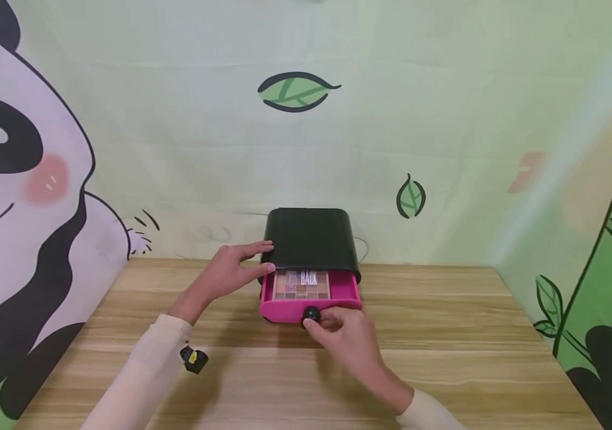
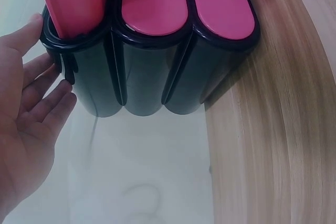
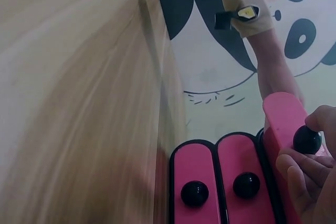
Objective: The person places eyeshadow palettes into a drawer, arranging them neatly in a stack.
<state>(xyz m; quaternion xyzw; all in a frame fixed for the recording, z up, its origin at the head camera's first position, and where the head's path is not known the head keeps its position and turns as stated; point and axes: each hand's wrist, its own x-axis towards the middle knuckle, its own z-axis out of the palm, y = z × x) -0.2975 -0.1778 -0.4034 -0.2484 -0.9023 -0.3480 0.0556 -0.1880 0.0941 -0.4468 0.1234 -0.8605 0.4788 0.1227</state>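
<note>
A small black cabinet [image 1: 308, 239] stands against the back wall with its top pink drawer [image 1: 281, 311] pulled partway out. Inside that drawer lies an eyeshadow palette [image 1: 300, 288], "BACK" lettered on its lid. My right hand [image 1: 350, 337] pinches the drawer's round black knob [image 1: 311, 313] between thumb and fingers. On the cabinet's left side, my left hand [image 1: 230, 272] rests with extended fingers, its thumb by the front rim. Seen from the right wrist, two lower pink drawers [image 3: 195, 163] sit closed, each with a black knob [image 3: 195, 194].
The cabinet rests at the back of a wood-grain table [image 1: 435, 346]. Behind it hangs a pale green backdrop [image 1: 204, 119] printed with pandas, leaves and bamboo. A thin cord [image 1: 363, 246] shows behind the cabinet's right side. A small black device [image 1: 194, 360] is strapped at the left sleeve.
</note>
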